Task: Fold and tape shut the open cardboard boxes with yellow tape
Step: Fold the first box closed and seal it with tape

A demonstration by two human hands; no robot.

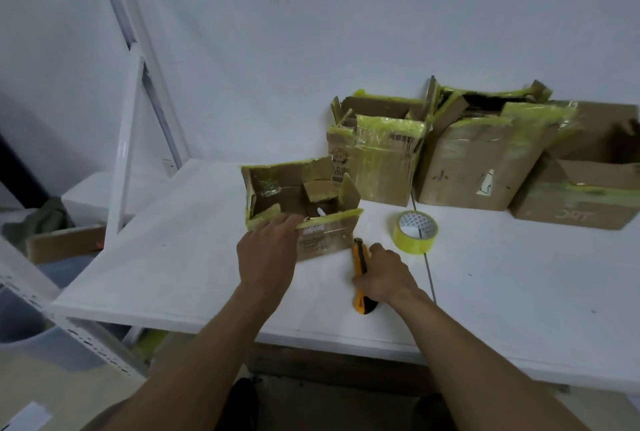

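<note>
Head view: left hand [268, 250] on the small open box [301, 209], right hand [384, 274] on the utility knife [360, 271].

Small open box sits on the white table [173, 257], near its front left, flaps up, yellow tape along the rims. Left hand's fingers curl over the near top edge and grip it. Right hand is closed round the orange-black utility knife, which lies just right of the box, tip toward the box corner; blade state is hard to read, probably retracted. Yellow tape roll [415, 231] lies flat on the table just beyond the right hand, apart from it. Three more boxes stand in a row behind: taped box [381, 160], middle box [485, 160], right box [588, 188], all with torn yellow tape, tops open.
</note>
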